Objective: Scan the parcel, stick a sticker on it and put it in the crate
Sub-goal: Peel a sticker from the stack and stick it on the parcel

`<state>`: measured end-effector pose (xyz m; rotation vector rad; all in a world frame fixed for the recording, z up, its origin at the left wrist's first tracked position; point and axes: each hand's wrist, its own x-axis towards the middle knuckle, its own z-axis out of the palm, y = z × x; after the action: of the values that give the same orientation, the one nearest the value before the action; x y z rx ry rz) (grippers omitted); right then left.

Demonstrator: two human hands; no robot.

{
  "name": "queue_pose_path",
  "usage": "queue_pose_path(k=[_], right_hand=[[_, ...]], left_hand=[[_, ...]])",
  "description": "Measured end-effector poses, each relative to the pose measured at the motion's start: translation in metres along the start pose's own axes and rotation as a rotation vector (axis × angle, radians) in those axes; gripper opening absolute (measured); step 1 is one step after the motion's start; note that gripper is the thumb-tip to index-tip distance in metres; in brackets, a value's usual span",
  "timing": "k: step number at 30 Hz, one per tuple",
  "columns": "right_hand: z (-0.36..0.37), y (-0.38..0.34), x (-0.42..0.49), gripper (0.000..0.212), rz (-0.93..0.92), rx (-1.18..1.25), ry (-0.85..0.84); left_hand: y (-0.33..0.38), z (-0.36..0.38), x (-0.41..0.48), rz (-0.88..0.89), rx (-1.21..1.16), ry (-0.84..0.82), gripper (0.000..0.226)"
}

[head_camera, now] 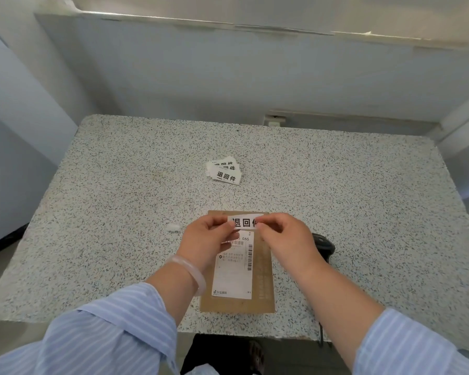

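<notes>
Brown cardboard parcel lies flat on a speckled grey stone bench, close to the near edge at about 6 o'clock from the bench's centre. A white shipping label with barcodes covers the left part of its top face.

Both hands hold one white sticker with bold black Chinese characters over the far end of the parcel. The left hand has its grip closed on the sticker's left end, thumb and forefinger pinched together. The right hand pinches the right end the same way, with the other fingers curled in. Whether the sticker already touches the cardboard cannot be told.

A pale bangle circles the left wrist, and both arms wear light blue striped sleeves.

Just beside the right hand, at 3 o'clock from the parcel, a black handheld scanner rests on the bench, partly hidden by the hand. A small stack of matching stickers lies at 12 o'clock, well apart from the parcel. A small white scrap sits near the left hand at 9 o'clock.
</notes>
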<state>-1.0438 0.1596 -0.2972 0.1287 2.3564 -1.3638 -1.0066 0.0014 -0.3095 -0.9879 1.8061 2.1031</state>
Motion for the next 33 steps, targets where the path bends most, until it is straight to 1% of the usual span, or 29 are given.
queue_pose_path(k=[3, 7, 10, 13, 16, 19, 20, 23, 27, 30, 33], right_hand=[[-0.009, 0.004, 0.003, 0.015, 0.073, 0.029, -0.003], [-0.008, 0.007, 0.008, 0.005, 0.149, 0.049, -0.042], [-0.002, 0.008, 0.01, 0.008, 0.171, 0.044, -0.039], [0.004, 0.011, 0.012, 0.013, 0.192, 0.055, -0.023], [0.007, 0.014, 0.015, 0.008, 0.195, 0.041, -0.012], [0.012, 0.016, 0.019, 0.011, 0.212, 0.017, -0.001], [0.014, 0.017, 0.021, 0.011, 0.217, 0.002, -0.004], [0.02, 0.022, 0.026, 0.008, 0.226, -0.038, -0.002], [0.025, 0.026, 0.029, 0.006, 0.211, -0.091, 0.013], [0.025, 0.028, 0.029, 0.008, 0.193, -0.167, 0.021], [0.028, 0.029, 0.031, 0.01, 0.168, -0.235, 0.03]], left_hand=[[-0.001, -0.004, 0.001, -0.018, -0.013, 0.0, 0.008], [-0.003, -0.005, 0.0, -0.046, -0.007, 0.011, 0.007], [-0.004, -0.005, 0.001, -0.063, 0.016, -0.005, 0.006], [-0.006, -0.005, 0.006, -0.056, 0.06, -0.02, 0.01], [-0.009, -0.007, 0.009, -0.072, 0.07, -0.012, 0.011], [-0.011, -0.008, 0.011, -0.095, 0.106, 0.014, 0.011], [-0.011, -0.01, 0.013, -0.087, 0.16, 0.031, 0.011], [-0.013, -0.014, 0.019, -0.003, 0.429, 0.084, 0.011], [-0.013, -0.019, 0.027, 0.078, 0.736, 0.081, 0.015], [-0.013, -0.02, 0.03, 0.106, 0.888, 0.073, 0.021], [-0.013, -0.019, 0.033, 0.121, 0.959, 0.071, 0.02]])
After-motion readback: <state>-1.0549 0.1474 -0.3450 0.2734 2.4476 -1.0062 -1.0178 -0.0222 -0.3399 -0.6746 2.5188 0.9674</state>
